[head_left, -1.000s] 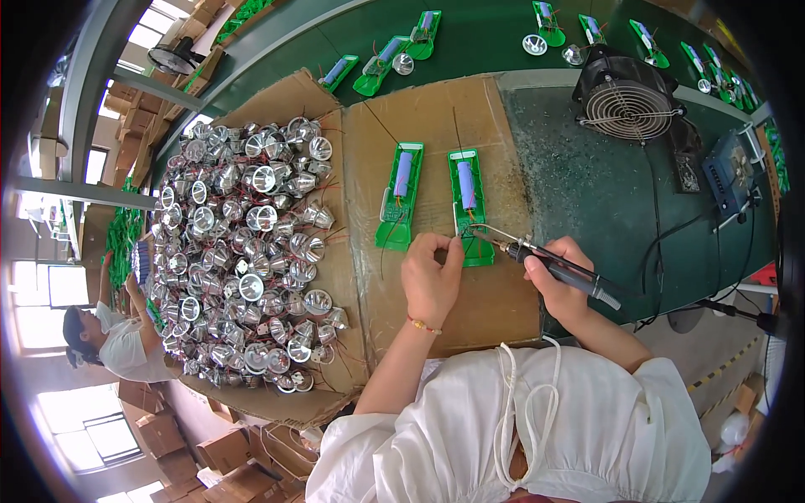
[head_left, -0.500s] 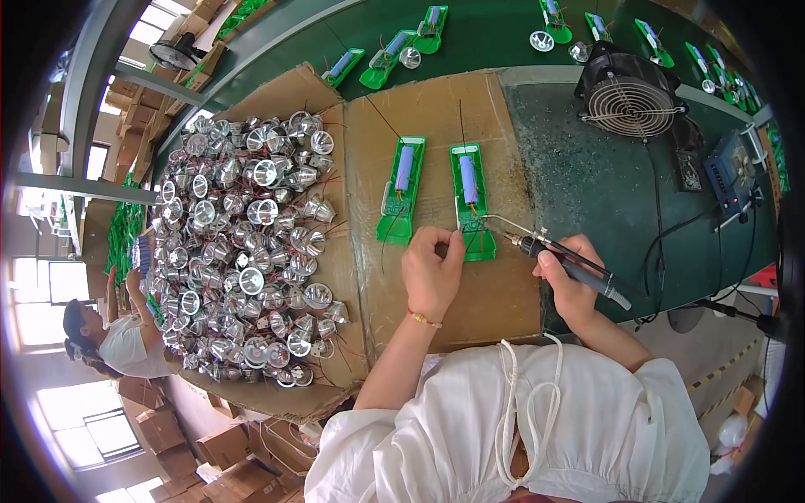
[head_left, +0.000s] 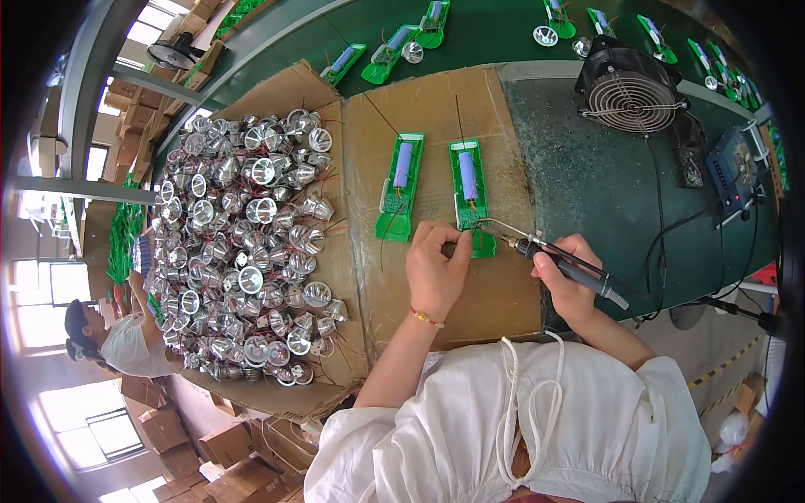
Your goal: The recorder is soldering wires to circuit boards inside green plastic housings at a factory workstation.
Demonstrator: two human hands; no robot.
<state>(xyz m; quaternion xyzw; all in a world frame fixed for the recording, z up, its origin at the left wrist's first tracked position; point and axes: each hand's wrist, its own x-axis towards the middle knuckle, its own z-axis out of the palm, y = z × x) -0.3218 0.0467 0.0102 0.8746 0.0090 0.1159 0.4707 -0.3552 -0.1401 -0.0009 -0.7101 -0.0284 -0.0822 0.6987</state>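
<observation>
Two green plastic housings lie side by side on the cardboard; the left housing [head_left: 392,225] is untouched. In the right housing [head_left: 483,246] sit a purple cylindrical battery [head_left: 467,176] and a small green circuit board [head_left: 471,220] with thin wires. My right hand [head_left: 570,295] grips a soldering iron [head_left: 602,288] with a thin metal feed tube beside it; its tip reaches the board. My left hand [head_left: 438,272] is closed in a pinch at the lower left edge of this housing. What its fingertips hold is too small to make out.
A heap of silvery reflector cups [head_left: 251,243] with red wires fills the left side. Behind are more green housings [head_left: 390,54] on a green surface. A fan [head_left: 631,96] and a blue soldering station [head_left: 731,176] stand right, with trailing cables. Another person [head_left: 126,339] works far left.
My left hand has shifted slightly up and right along the housing's edge. The iron's tip has moved a little down and left over the board.
</observation>
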